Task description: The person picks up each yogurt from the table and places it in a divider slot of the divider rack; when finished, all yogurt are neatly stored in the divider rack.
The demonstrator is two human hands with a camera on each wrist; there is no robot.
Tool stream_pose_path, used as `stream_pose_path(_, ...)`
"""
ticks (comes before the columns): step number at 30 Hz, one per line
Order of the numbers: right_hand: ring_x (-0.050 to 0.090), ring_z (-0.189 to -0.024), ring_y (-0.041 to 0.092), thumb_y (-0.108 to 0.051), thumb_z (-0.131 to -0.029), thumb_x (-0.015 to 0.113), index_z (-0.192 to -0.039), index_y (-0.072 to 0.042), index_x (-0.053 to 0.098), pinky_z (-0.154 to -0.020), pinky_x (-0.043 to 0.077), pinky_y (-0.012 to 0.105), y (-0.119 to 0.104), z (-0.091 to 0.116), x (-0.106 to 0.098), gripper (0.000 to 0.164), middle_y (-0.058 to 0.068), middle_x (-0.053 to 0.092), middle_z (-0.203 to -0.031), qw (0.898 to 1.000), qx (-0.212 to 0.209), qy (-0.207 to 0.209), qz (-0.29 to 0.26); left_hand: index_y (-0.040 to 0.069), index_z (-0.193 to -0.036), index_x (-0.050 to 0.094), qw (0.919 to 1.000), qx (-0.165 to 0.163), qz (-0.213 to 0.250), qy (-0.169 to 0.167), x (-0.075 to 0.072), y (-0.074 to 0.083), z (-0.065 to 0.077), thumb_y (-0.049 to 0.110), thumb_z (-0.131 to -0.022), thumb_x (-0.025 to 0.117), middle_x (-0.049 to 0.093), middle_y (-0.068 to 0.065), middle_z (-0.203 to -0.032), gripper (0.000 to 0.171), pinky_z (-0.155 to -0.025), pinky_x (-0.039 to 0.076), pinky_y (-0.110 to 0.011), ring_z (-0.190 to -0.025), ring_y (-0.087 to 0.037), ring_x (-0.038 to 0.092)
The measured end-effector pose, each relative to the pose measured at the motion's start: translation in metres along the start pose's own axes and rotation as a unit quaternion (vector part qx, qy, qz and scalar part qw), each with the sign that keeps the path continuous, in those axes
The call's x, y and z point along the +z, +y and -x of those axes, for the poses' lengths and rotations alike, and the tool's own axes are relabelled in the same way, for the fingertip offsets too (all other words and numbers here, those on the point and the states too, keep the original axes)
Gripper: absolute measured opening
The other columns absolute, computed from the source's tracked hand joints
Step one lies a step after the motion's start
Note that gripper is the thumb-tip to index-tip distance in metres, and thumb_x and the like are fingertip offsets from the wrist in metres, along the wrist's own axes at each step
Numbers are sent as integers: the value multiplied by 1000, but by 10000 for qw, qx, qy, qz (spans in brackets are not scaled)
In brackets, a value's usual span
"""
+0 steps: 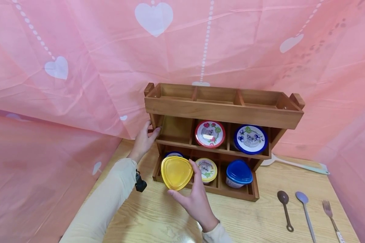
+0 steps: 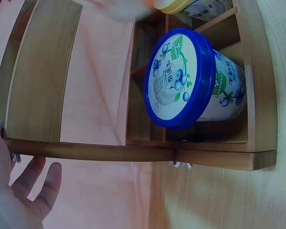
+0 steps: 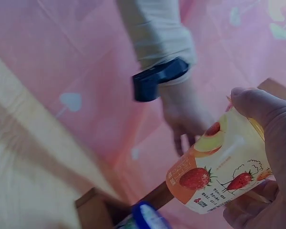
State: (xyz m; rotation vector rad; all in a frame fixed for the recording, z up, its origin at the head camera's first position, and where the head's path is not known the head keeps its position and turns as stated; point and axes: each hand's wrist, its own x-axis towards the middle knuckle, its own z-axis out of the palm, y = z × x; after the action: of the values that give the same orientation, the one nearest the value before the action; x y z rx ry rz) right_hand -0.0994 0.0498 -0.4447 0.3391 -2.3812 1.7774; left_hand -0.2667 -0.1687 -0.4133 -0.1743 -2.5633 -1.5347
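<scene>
My left hand (image 1: 144, 140) holds the left side board of a wooden shelf rack (image 1: 222, 114), thumb at its front edge and fingers outside it. My right hand (image 1: 199, 199) grips a tub (image 3: 219, 167) with fruit pictures by its sides, its rounded-triangular yellow lid (image 1: 176, 172) turned up in the head view. That tub is in front of the lower left compartment and partly hides a blue-lidded tub (image 2: 176, 78) there. On the middle tier, a red-rimmed tub (image 1: 210, 134) and a blue-rimmed tub (image 1: 250, 139) stand right of a bare compartment (image 1: 177, 130).
The lower tier also bears a yellow-rimmed tub (image 1: 207, 169) and a blue-lidded tub (image 1: 239, 172). Right of the rack lie a pale turner (image 1: 295, 161), a brown spoon (image 1: 283, 202), a blue-grey spoon (image 1: 302, 202) and a fork (image 1: 328, 212). Pink cloth (image 1: 103, 67) hangs behind.
</scene>
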Motion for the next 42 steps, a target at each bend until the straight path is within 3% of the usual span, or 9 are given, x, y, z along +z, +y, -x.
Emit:
stream_pose_path(8,42,-138,23,-30,-69,91,-154,-27,20,-112,38,51,-19,-13,-9,110,1,35,-153,9996,-270,126,10,11,-145,39,10000,71,51,36,0,1,0,30,-101,55,45,-20,-147,50,-93,55,-51,-117,-42,61)
stream_pose_path(15,39,-138,22,-25,-72,89,-154,-23,19,-114,36,54,-31,-29,-11,108,-1,34,-153,9989,-452,111,-8,12,-143,41,9999,107,5,124,1,0,1,28,-101,57,46,-17,-147,49,-92,56,-50,-117,-40,61)
stream_pose_path(25,47,-133,19,-32,-75,87,-153,-29,19,-111,43,45,-44,-56,-11,104,-3,37,-149,9982,-552,236,81,14,-145,39,9999,52,-60,153,1,0,1,29,-101,57,45,-14,-149,50,-90,57,-49,-121,-38,59)
stream_pose_path(36,47,-131,18,-29,-77,86,-153,-26,19,-110,44,44,-51,-83,-9,102,0,38,-147,9961,-876,94,25,6,-144,40,9988,446,-90,185,1,-1,-1,15,-101,53,48,-23,-143,45,-86,59,-46,-118,-41,61)
stream_pose_path(42,44,-134,17,-32,-78,85,-154,-18,19,-113,40,44,-48,-93,-6,101,0,38,-147,9952,-958,170,89,7,-145,40,9987,471,-53,166,1,-1,-1,16,-101,54,48,-21,-145,47,-88,58,-47,-119,-41,60)
